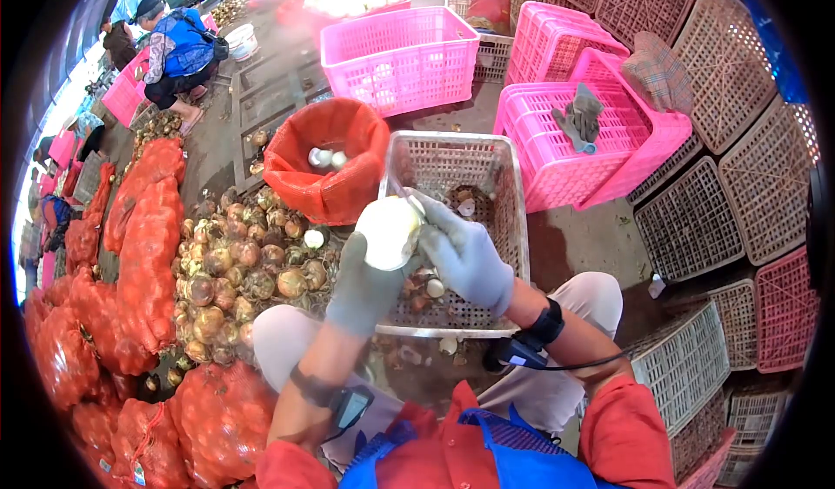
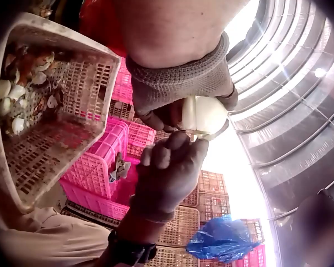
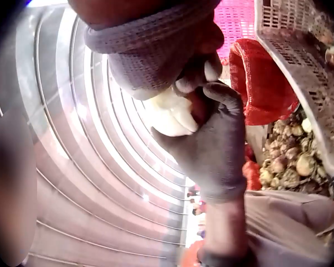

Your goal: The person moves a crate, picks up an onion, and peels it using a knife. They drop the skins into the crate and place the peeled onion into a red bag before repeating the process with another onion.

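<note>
In the head view my gloved left hand (image 1: pixel 364 291) holds a peeled white onion (image 1: pixel 388 233) from below, over the near-left rim of a grey plastic crate (image 1: pixel 515 228). My gloved right hand (image 1: pixel 465 254) is at the onion's right side with its fingers curled. A thin, greyish blade like a small knife's (image 1: pixel 397 181) sticks up from those fingers past the onion; its handle is hidden. In the right wrist view a pale outer layer (image 3: pixel 183 120) stands out from the onion. Skins and onion scraps (image 2: pixel 40 78) lie inside the crate.
Left of the crate stands a tub lined with red mesh (image 1: pixel 291 176), holding peeled onions (image 1: pixel 321 157). Unpeeled onions (image 1: pixel 235 267) are heaped by my left knee, beside full red mesh sacks (image 1: pixel 143 254). Pink crates (image 1: pixel 557 154) bear a pair of gloves (image 1: pixel 581 117). Another person (image 1: pixel 178 50) squats at the back left.
</note>
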Tool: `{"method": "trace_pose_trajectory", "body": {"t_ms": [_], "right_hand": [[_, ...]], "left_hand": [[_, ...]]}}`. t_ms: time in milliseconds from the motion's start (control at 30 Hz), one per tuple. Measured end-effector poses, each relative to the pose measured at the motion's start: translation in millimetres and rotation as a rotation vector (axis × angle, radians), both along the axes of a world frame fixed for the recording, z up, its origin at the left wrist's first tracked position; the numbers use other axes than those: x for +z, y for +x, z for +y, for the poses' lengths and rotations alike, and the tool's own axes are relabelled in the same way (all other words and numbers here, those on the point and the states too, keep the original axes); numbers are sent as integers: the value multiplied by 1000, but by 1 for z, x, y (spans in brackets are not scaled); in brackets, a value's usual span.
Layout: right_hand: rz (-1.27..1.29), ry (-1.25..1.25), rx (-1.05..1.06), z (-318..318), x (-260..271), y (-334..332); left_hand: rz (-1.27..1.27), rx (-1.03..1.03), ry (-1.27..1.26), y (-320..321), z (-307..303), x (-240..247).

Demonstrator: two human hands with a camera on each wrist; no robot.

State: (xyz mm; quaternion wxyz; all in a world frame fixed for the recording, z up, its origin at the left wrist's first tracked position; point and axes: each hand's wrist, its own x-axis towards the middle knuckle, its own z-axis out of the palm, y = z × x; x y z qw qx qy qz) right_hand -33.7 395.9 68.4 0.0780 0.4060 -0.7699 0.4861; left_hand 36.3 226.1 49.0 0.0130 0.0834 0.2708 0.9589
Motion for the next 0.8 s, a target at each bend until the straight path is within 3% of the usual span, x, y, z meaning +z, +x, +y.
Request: {"method": "trace_pose_trajectory", "body": {"t_ms": [67,133,200,233,300,367,400,467,567,600,633,667,733,800], "right_hand": [[-898,-337,463,11,19,0],[-920,-320,476,14,34,12],[-768,-253,345,12,35,20],[-609,-213,316,8,25,18],[-645,-182,338,10,34,22],[-618,-182,354,16,34,13],[-373,-263,309,14,13,-3],[-741,-312,232,30,9,-30],[-783,-196,7,30,21,-24],[-746,-142,-88,28,23,-15],[-579,-88,1,28,11,-9],[-583,-89,-1,25,12,2],[-83,101,82,16,19,23],[-97,241,98,12,14,22]], "left_hand": [[-51,65,-253,5,-4,0],[-29,126,-354,8,-1,12],[243,541,-1305,9,3,31],[242,538,-1306,7,1,21],[-65,83,113,2,-7,-8],[-20,63,66,5,-12,-3],[19,39,21,6,-13,-1],[33,46,-9,6,-13,-5],[-38,66,-10,3,-18,-15],[3,159,-250,1,-19,-16],[40,246,-491,-1,-18,-16],[37,243,-492,-2,-15,-14],[-5,301,-453,2,-7,-5],[-59,282,-535,4,-8,2]]}}
